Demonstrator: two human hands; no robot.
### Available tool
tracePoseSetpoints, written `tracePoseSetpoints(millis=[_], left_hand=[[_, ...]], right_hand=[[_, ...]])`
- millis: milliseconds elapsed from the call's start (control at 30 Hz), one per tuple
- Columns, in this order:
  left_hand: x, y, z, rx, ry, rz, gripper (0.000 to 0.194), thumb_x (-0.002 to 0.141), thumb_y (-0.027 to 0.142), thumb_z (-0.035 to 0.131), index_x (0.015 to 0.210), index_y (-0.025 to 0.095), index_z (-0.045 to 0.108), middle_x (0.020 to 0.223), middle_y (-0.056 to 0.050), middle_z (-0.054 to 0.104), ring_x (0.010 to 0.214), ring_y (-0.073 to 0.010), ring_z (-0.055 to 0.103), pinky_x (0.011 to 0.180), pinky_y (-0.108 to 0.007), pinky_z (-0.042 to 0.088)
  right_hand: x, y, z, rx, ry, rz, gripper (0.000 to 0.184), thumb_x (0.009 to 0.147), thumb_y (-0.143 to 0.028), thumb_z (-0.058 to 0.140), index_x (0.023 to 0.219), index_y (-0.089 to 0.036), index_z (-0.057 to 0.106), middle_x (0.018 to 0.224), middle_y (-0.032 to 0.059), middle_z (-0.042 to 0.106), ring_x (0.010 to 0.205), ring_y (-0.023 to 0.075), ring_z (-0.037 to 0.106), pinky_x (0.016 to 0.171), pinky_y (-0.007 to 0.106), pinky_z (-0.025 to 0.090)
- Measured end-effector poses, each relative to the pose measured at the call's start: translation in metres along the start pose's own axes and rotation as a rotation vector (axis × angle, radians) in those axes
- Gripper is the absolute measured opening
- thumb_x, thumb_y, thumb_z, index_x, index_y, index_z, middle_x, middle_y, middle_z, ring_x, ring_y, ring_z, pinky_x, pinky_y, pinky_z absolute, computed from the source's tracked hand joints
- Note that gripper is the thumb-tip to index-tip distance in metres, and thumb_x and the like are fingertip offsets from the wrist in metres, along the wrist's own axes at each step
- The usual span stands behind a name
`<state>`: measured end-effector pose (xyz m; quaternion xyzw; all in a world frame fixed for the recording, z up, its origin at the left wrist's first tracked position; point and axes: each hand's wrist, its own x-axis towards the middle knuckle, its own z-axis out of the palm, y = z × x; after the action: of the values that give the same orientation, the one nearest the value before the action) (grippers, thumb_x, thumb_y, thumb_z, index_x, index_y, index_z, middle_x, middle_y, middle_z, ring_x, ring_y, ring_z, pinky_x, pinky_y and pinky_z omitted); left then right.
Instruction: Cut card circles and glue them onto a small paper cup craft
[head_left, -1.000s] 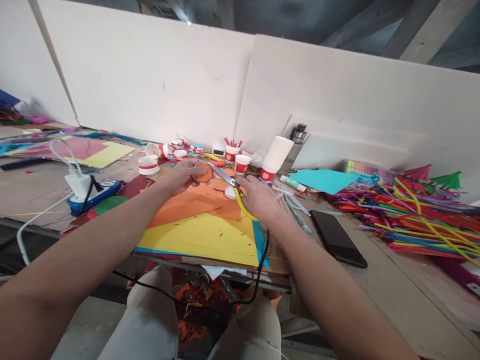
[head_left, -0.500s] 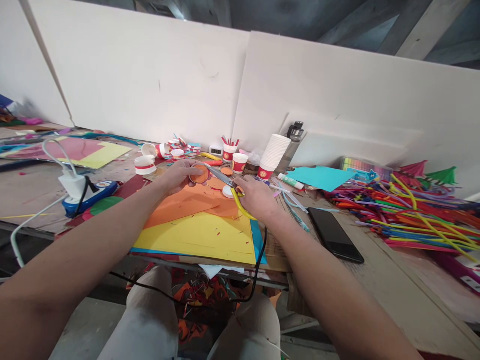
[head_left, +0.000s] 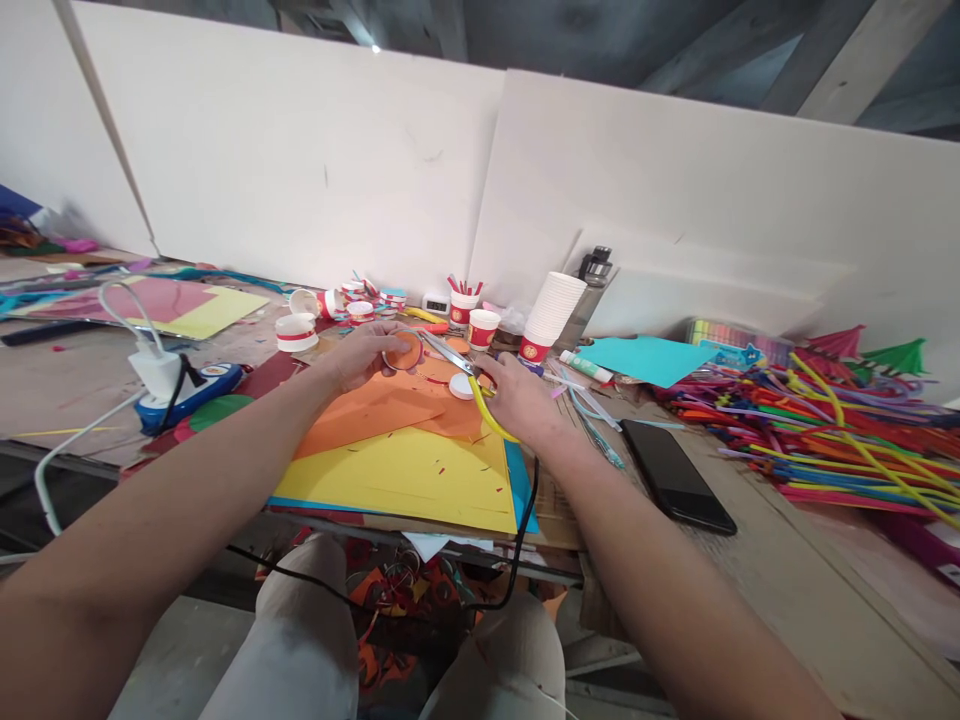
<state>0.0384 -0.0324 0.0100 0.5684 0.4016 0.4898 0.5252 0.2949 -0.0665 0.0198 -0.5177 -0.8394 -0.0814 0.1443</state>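
My left hand (head_left: pixel 367 355) is closed on the edge of a small round piece with an orange face (head_left: pixel 403 350) and a thin pale rim; it looks like the cut-off bottom of a paper cup. In my right hand (head_left: pixel 521 395) are scissors (head_left: pixel 487 410) with yellow handles, their blades pointing left toward the orange disc. The blade tips lie close beside the disc's right edge; whether they touch it I cannot tell. Below the hands lie orange paper sheets (head_left: pixel 367 410) and a yellow sheet (head_left: pixel 405 475). A small white round piece (head_left: pixel 461 386) rests under the blades.
Stacked paper cups (head_left: pixel 553 310) and a bottle (head_left: pixel 585 300) stand at the back. Cut cup pieces (head_left: pixel 296 332) sit back left. A phone (head_left: pixel 675 475) and pipe cleaners (head_left: pixel 840 440) lie right. At left is a power strip (head_left: pixel 187 392); a black cable (head_left: pixel 525 520) hangs over the front edge.
The orange disc has turned slightly in my left hand, and the scissor blades have shifted a little at its edge. The whole view swayed slightly and came back.
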Motion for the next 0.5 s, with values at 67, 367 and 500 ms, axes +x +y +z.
tracePoseSetpoints(millis=[67,367,500], left_hand=[[0.0002,-0.0001,-0.0013,-0.009,-0.013,0.009,0.023,0.063,0.028,0.077,0.076,0.014,0.064,0.071,-0.005,0.067,0.059,-0.0131,0.063,0.041,-0.019,0.036],[0.0002,0.0006,-0.0006,0.05,0.014,0.008,0.023,0.063,0.028,0.076,0.077,0.013,0.067,0.072,-0.006,0.069,0.059,-0.013,0.063,0.042,-0.019,0.036],[-0.0005,-0.0001,0.0011,0.059,-0.019,-0.009,0.02,0.063,0.027,0.075,0.077,0.013,0.068,0.074,-0.006,0.07,0.062,-0.0132,0.064,0.044,-0.019,0.039]], right_hand=[[-0.0007,-0.0005,-0.0018,-0.03,0.003,0.02,0.042,0.098,-0.032,0.047,0.139,-0.024,0.056,0.124,0.0128,0.061,0.101,0.0248,0.065,0.079,0.032,0.048],[-0.0036,-0.0019,-0.0067,-0.161,0.004,-0.024,0.042,0.099,-0.032,0.043,0.139,-0.025,0.055,0.12,0.0122,0.061,0.094,0.0249,0.065,0.07,0.032,0.044],[-0.003,-0.0021,-0.0054,-0.189,0.015,-0.031,0.043,0.099,-0.029,0.041,0.14,-0.026,0.054,0.119,0.0116,0.062,0.093,0.0248,0.066,0.068,0.032,0.043]])
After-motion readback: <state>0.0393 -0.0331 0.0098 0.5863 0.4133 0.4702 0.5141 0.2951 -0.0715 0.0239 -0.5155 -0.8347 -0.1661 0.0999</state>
